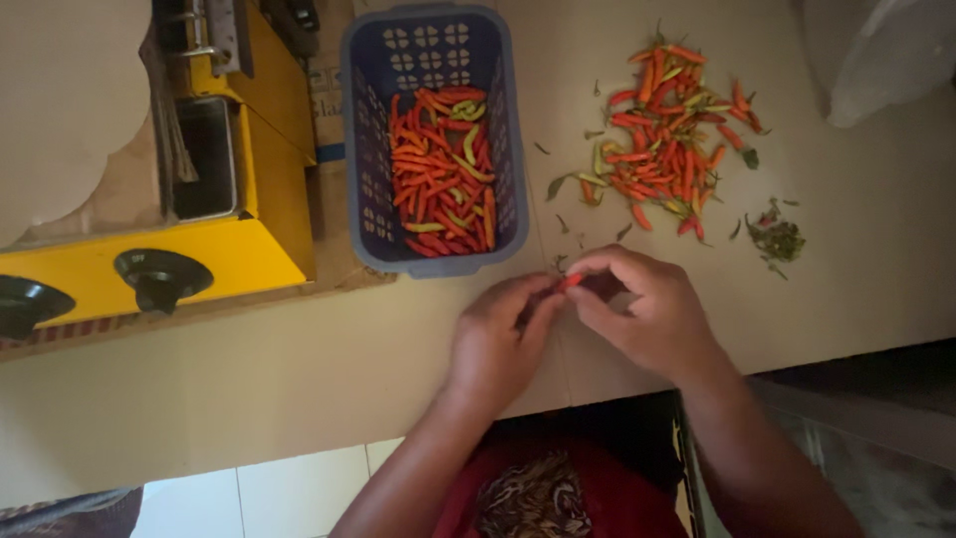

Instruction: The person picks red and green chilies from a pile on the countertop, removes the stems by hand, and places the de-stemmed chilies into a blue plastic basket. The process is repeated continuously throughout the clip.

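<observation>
I see my left hand (495, 339) and right hand (647, 311) meeting over the counter (299, 369), fingertips of both pinching one red chili (572, 282) between them. Beyond, a blue basket (434, 45) holds red and green chilies, with a loose chili pile (665, 134) to its right.

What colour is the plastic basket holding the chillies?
The basket is blue-purple with a perforated wall, seen best in the head view; the chillies inside are mostly red.
</observation>
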